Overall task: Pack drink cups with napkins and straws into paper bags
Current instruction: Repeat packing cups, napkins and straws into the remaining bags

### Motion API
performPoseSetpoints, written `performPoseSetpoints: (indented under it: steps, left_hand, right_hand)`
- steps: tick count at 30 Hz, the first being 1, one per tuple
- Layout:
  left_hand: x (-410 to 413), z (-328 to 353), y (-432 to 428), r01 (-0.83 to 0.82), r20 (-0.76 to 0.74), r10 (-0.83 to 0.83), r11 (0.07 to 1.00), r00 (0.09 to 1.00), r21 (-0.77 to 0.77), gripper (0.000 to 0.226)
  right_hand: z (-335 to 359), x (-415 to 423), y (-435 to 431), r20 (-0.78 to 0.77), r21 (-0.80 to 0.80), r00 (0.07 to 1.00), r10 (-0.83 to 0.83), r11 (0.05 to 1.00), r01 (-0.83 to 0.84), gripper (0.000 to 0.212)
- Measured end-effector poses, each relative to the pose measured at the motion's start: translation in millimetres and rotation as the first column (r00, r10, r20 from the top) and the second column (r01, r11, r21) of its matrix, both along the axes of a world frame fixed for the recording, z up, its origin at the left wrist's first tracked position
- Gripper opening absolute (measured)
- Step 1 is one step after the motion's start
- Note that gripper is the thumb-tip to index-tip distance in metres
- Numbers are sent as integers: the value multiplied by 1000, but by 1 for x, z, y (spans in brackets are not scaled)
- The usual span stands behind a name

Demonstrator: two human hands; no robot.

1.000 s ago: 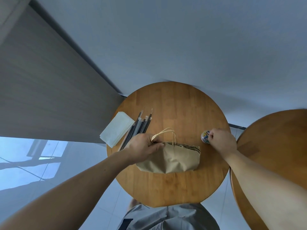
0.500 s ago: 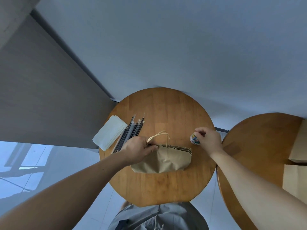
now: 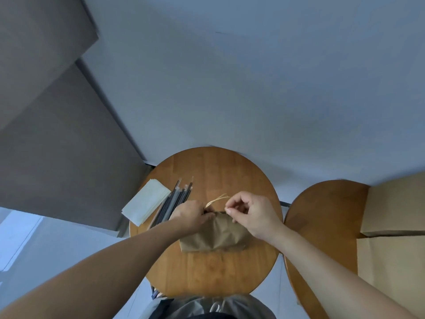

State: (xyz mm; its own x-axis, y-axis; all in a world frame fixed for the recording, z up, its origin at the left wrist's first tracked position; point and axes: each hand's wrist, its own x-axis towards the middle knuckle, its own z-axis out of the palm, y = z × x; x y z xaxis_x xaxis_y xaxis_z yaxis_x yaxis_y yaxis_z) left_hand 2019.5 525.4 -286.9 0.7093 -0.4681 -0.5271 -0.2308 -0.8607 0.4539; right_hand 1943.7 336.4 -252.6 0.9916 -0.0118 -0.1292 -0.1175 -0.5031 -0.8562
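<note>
Now: left hand (image 3: 192,214) grips paper bag (image 3: 213,236) mouth; right hand (image 3: 250,211) pinches handle (image 3: 216,200) beside it.

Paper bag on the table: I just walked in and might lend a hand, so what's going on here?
A person stands over a round wooden table with both hands at the top of a brown paper bag on it. The left hand grips the bag's mouth; the right hand pinches at its top edge by the handle. A stack of napkins and some straws lie on the table's left side. No cup is in view.
</note>
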Motion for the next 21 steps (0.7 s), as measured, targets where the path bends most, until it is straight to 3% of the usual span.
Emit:
performPoseSetpoints:
  steps: [5,9,14,21]
  left_hand:
    - [-15,-7,6,46,150,-59,995,987,93,42]
    - [-26,-11,9,41,167,-51,997,985,65,40]
    - [-34,-12,11,37,182,-38,999,982,8,26]
    - [-31,-17,14,45,169,-41,999,985,-24,42]
  right_hand:
    - [-9,-4,27,19,-238,994,105,966,-98,9]
    - [-20,-4,29,47,-370,993,107,925,-82,9]
    - [-23,-3,30,43,-437,987,153,891,-119,8]
    - [-22,0,27,25,-494,969,247,845,-203,15]
